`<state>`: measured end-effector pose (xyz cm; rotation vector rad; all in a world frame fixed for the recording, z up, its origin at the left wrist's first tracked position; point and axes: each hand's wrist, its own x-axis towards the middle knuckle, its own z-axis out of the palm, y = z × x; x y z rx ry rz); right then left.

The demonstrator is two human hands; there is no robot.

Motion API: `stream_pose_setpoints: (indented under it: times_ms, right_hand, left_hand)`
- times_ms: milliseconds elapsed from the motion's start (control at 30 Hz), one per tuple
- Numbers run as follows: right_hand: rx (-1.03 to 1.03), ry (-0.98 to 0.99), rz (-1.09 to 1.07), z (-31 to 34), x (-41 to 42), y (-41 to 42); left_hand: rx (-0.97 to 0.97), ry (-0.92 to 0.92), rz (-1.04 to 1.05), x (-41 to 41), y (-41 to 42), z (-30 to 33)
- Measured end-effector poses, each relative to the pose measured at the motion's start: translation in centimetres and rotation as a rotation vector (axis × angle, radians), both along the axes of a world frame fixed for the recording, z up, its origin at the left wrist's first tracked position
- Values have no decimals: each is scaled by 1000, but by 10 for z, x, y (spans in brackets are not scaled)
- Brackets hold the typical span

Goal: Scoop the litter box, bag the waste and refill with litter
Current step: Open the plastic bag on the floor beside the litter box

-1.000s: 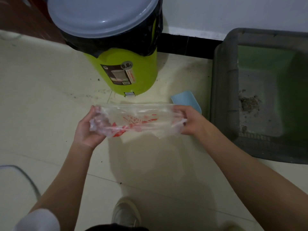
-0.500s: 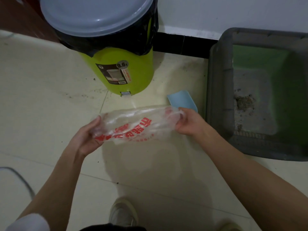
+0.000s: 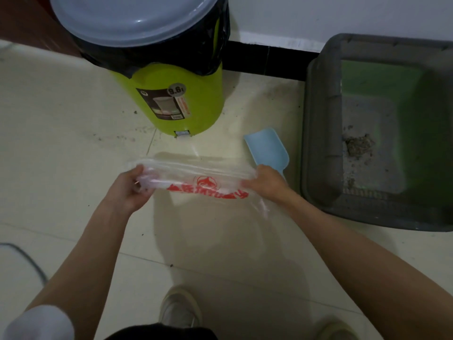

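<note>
You can read "9.6" followed by a small letter on the round grey tag of the sticker (image 3: 163, 102) on the green bin (image 3: 181, 99), beyond your grip. The plastic bag (image 3: 203, 182) stretched between your hands carries red print and a round emblem, not legible.

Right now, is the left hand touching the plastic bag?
Touching. The head view shows the left hand with fingers curled round the end of the plastic bag.
</note>
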<state>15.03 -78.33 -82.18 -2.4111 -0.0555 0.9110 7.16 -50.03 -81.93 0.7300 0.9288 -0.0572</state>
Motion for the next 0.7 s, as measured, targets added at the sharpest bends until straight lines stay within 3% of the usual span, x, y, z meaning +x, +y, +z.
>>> stream_pose_setpoints:
  times_ms: [167,333,433,533,700]
  right_hand:
    - [365,307,-564,-1,5,-4]
    - [714,506,-1090,-2,17,-5]
    - [756,558,-1123,-1,15,-2]
    - [717,525,-1054,4,12,1]
    - [396,190,-741,1,7,2]
  left_hand:
    - [-127,6,-196,-11,-2,0]
    - [203,258,-479,-19,-14,-14]
    - [196,213,-469,-23,-14,-19]
    - [-36,29,-356,-24,-7,-15]
    - [-372,-269,-47,-32,5,-22]
